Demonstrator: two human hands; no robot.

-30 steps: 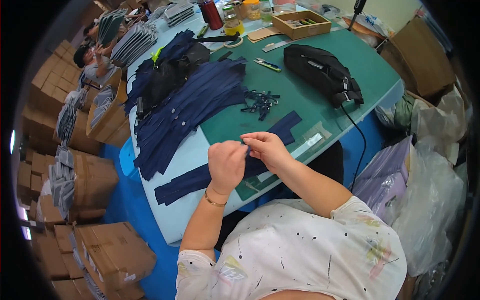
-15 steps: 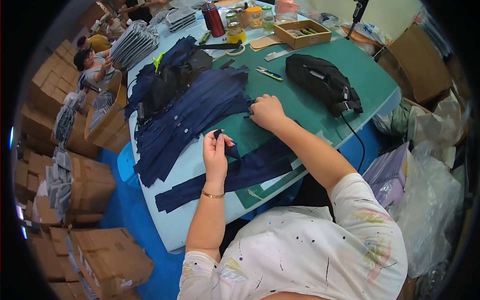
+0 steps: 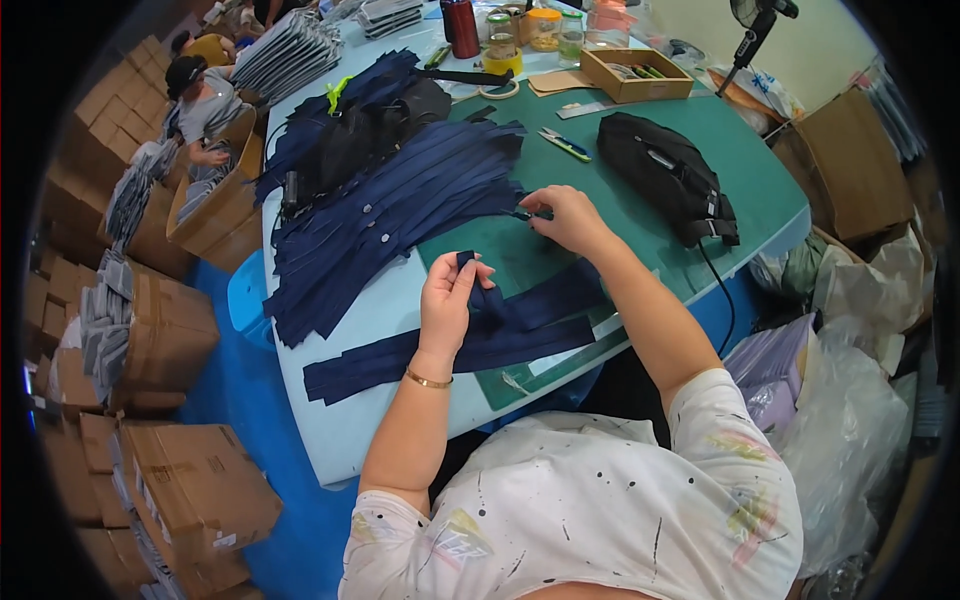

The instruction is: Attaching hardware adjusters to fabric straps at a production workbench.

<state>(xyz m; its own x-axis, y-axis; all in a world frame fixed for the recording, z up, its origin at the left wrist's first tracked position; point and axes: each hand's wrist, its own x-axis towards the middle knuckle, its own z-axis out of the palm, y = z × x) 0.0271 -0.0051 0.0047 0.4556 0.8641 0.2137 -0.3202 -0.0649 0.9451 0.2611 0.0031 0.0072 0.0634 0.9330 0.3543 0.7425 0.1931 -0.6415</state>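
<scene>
My left hand (image 3: 447, 308) pinches a navy fabric strip (image 3: 487, 299) between thumb and fingers, above the near part of the table. To its right, at the tips of a fan-shaped pile of navy strips (image 3: 415, 195), my right hand (image 3: 572, 220) has its fingers closed on a dark strip end, mostly hidden by the fingers. Below both hands, longer navy strips (image 3: 345, 376) lie flat along the near table edge, partly behind my left wrist. Two small light round pieces rest on the pile.
Beyond my right hand lie snips (image 3: 566, 145) and a black bag (image 3: 662, 170) with a cord. A wooden box (image 3: 640, 88), jars and a red flask (image 3: 460, 28) stand at the back. Cartons (image 3: 200, 485) are stacked left; a person (image 3: 205, 105) works there.
The view has turned slightly, so the table appears shifted right. Both hands stay near the same strips with fingers closed. The person at far left has lowered a hand toward a carton.
</scene>
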